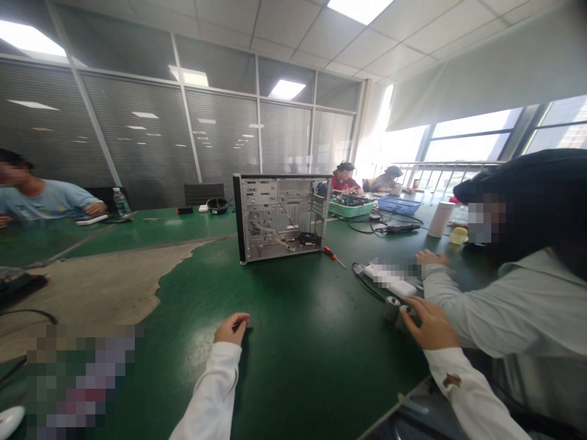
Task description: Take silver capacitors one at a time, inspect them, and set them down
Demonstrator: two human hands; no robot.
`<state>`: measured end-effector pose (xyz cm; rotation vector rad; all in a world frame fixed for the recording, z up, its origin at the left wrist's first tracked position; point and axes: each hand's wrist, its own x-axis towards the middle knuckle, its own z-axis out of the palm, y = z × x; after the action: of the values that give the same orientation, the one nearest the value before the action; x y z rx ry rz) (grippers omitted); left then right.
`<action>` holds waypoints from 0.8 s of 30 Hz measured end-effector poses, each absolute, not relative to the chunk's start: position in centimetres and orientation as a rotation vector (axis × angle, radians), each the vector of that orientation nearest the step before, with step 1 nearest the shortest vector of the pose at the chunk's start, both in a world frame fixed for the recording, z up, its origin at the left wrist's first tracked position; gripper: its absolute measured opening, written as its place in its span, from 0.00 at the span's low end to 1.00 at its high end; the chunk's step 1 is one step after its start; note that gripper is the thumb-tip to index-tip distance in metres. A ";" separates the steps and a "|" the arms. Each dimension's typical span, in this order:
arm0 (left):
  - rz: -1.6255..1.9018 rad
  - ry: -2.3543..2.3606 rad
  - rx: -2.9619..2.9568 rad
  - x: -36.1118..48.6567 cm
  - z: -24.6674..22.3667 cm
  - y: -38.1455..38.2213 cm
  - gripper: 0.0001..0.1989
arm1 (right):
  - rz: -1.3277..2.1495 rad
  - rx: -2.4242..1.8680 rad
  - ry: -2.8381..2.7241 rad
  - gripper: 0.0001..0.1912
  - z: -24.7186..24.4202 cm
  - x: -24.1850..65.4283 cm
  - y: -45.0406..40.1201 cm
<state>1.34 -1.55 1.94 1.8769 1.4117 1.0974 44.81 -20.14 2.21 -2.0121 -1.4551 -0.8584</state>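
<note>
My left hand [232,329] rests on the green tabletop [293,342] with its fingers loosely curled, holding nothing. My right hand [428,324] lies with spread fingers against two short grey cylinders [391,308], without gripping them. Just beyond it is a white, pixelated flat object [389,275] with a black cable [367,284]. Farther ahead stands an open metal computer case [282,219] with wires inside. An orange-handled screwdriver [332,256] lies by its right corner. A co-worker's hand [431,258] in a pale green sleeve rests on the table to my right.
The tabletop has a worn beige patch [92,293] at left. A green tray [351,208], a blue basket [398,205], a black hand tool [403,228] and a white cup [440,219] stand beyond the case. Several people sit around the table.
</note>
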 end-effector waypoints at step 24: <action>1.111 1.409 1.894 1.2 1.5 -1.3 0.09 | -0.147 -2.218 -1.944 0.14 5.9 43.1 -12.7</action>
<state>1.24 -1.26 1.45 1.8940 1.4087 1.1106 43.08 -12.67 5.91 -2.2184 -1.9444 -0.1470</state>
